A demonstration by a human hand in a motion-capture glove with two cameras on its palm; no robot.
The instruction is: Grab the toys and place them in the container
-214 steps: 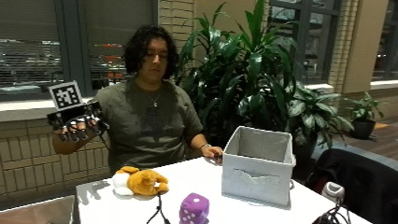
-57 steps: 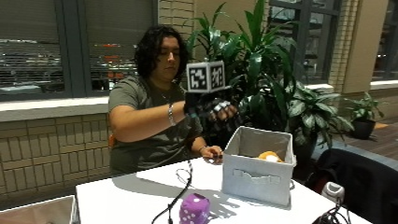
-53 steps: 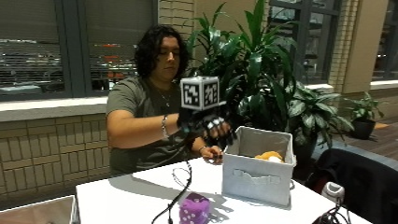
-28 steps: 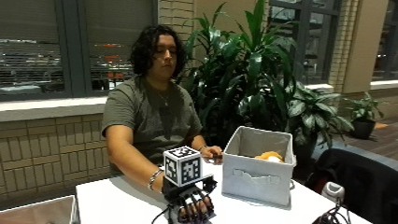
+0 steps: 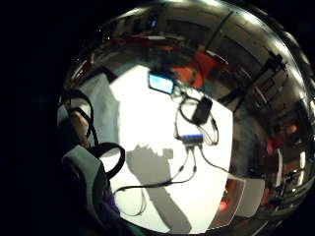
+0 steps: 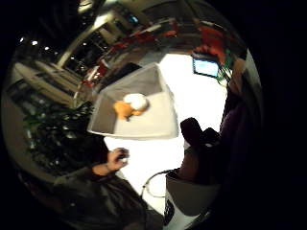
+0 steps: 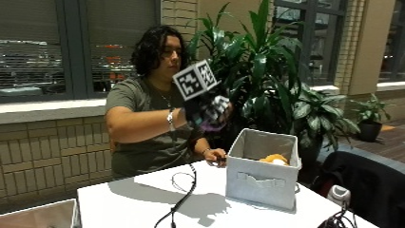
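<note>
Gloved right hand [image 7: 208, 111] raised above the worktop [image 7: 139, 199] — fingers curled round a plush purple toy [image 7: 212, 124], lifted since earlier. 1 soft orange toy [image 7: 273, 159] sits inside the square grey fabric container [image 7: 261, 176].

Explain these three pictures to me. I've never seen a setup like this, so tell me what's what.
There is no robot here. A person sits at a white table, and their gloved right hand carries small cameras on its palm. The ordinary picture is taken from across the table. The two round ones look out from that palm, one beside the thumb and one beside the little finger.

On the table stands a grey fabric box, and an orange and white plush toy already lies inside it. The hand is raised beside the box and grips a purple toy. The bare hand rests on the table beside the box. Cables and small devices lie at the far end.
</note>
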